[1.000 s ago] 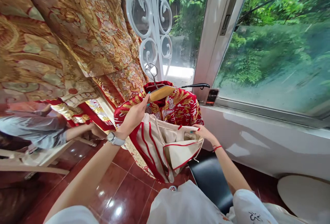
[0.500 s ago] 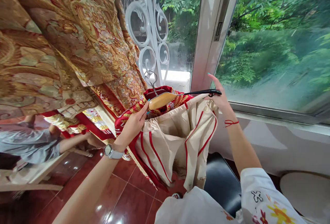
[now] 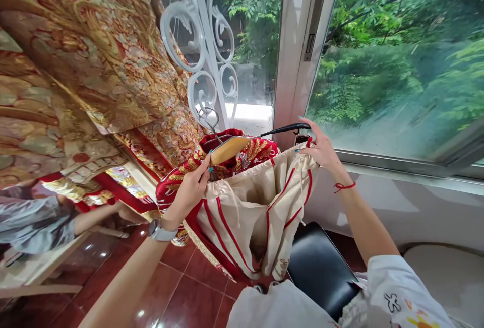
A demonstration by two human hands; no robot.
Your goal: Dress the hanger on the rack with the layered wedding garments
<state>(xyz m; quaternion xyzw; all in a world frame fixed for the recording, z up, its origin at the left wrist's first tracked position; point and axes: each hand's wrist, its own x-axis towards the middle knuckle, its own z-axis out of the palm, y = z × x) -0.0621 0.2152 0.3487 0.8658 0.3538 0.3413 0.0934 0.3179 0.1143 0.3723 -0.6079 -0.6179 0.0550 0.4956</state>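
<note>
A red garment with gold embroidery (image 3: pixel 251 152) hangs on a wooden hanger (image 3: pixel 229 148) with a metal hook and a black arm (image 3: pixel 282 129). Its cream lining with red stripes (image 3: pixel 249 212) faces me. My left hand (image 3: pixel 191 189), with a watch on its wrist, grips the wooden end of the hanger and the cloth by it. My right hand (image 3: pixel 321 149), a red string on its wrist, is closed on the upper edge of the lining at the tip of the black arm.
Large gold and red embroidered robes (image 3: pixel 83 61) hang at the left. A white scrolled window grille (image 3: pixel 200 51) and a window frame (image 3: pixel 297 51) stand behind. A black stool (image 3: pixel 321 267) is below the garment. Another person's arm (image 3: pixel 56 219) shows at lower left above red floor tiles (image 3: pixel 181 292).
My right hand lifted the lining's edge from low by the stool up to the black hanger arm and closed on it there. My left hand kept its hold.
</note>
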